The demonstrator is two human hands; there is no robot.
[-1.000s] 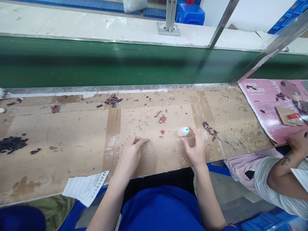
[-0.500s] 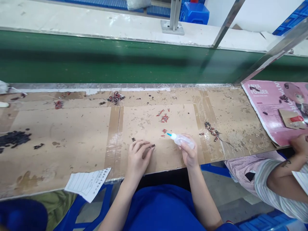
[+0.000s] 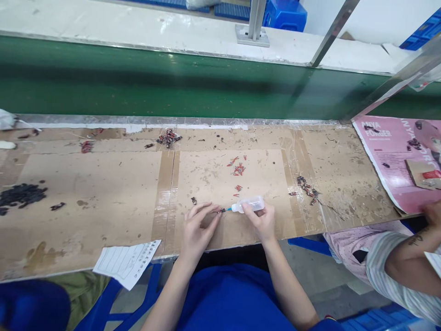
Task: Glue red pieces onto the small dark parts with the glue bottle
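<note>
left hand [image 3: 199, 224] pinching a tiny dark piece [image 3: 222, 210] at the cardboard's [image 3: 206, 186] near side, right hand [image 3: 262, 221] gripping a clear bottle [image 3: 251, 204], blue tip [image 3: 228, 209] at the piece, can't tell from here if touching, red bits [image 3: 239, 169] farther back

The person wears a plain blue shirt [image 3: 230, 299] over black trousers [image 3: 237, 256]. The right sleeve [image 3: 324, 325] is matching blue, its edge partly blurred. Left hand [image 3: 197, 230] and right hand [image 3: 264, 224]: bare.
</note>
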